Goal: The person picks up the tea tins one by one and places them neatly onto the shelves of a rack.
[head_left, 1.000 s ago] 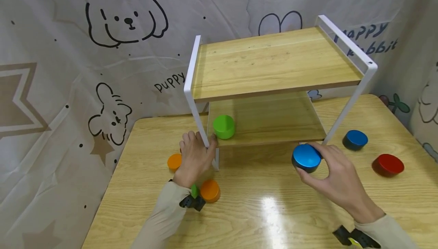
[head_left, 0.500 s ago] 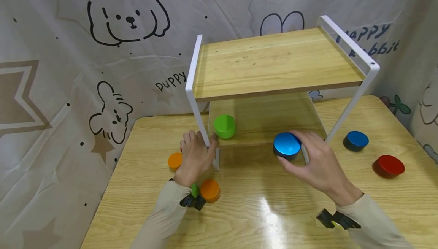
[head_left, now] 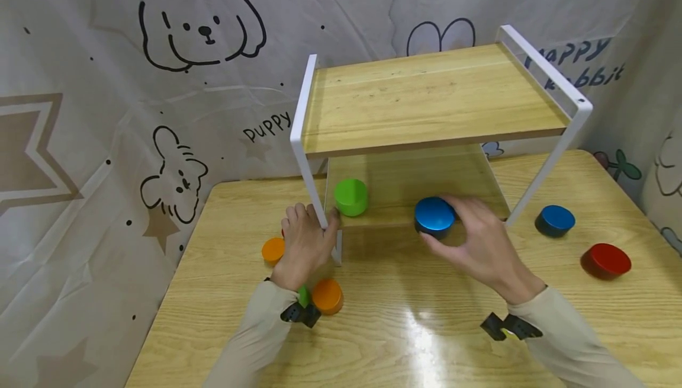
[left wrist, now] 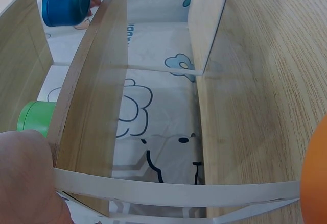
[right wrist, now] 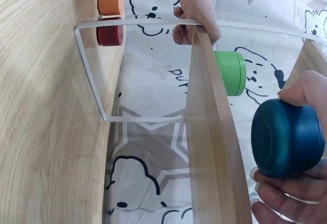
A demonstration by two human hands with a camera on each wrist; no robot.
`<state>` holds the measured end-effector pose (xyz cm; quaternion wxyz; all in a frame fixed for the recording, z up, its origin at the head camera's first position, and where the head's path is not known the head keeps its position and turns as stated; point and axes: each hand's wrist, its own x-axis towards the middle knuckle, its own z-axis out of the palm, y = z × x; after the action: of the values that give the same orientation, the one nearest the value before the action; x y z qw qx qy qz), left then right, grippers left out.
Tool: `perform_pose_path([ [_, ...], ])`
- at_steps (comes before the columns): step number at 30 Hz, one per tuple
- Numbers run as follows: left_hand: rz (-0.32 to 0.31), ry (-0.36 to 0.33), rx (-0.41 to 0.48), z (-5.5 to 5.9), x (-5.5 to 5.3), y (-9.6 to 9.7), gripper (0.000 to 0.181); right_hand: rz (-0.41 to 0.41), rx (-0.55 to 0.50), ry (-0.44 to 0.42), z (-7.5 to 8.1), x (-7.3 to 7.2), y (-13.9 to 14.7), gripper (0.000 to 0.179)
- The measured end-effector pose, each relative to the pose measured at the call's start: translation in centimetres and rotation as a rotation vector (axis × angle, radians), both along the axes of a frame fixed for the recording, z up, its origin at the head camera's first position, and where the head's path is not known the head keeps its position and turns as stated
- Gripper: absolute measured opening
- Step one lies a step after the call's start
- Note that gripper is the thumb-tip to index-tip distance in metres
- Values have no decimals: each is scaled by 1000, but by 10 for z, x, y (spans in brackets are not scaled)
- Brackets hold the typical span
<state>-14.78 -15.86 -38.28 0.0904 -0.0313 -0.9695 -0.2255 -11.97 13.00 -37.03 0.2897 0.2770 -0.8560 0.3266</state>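
Right grip (head_left: 483,244), head view: curled round the blue puck (head_left: 434,216), spread only to its width, at the lower shelf's (head_left: 402,180) front edge; placing looked unfinished.
Green puck (head_left: 351,198), head view: stood at that shelf's left end, seemingly done.
Counter (head_left: 208,299), head view: far blue puck (head_left: 555,221), red puck (head_left: 605,260), two orange pucks (head_left: 327,297), half-hidden green one (head_left: 303,297); probably left to do.
Left grip (head_left: 306,244), head view: wrapped about the left post (head_left: 311,186).
Shelf room, left wrist view: open between blue and green.
Shelf edge, right wrist view: blue puck hung apart from it; second red puck (right wrist: 110,32) on the counter.
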Motion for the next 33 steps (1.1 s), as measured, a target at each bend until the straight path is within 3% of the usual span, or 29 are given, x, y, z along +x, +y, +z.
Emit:
perform_pose_path([
  [8,9,-11,-7,-1,0,-1,45,15,19,-14,4,-17,-14,60],
  [25,16,-32,-12,-2,2,-2,46,-14,46,-209,3,-39,-35,67],
  [33,5,-37,-13,-1,-1,-1,47,-42,50,-190,0,-44,-37,73],
])
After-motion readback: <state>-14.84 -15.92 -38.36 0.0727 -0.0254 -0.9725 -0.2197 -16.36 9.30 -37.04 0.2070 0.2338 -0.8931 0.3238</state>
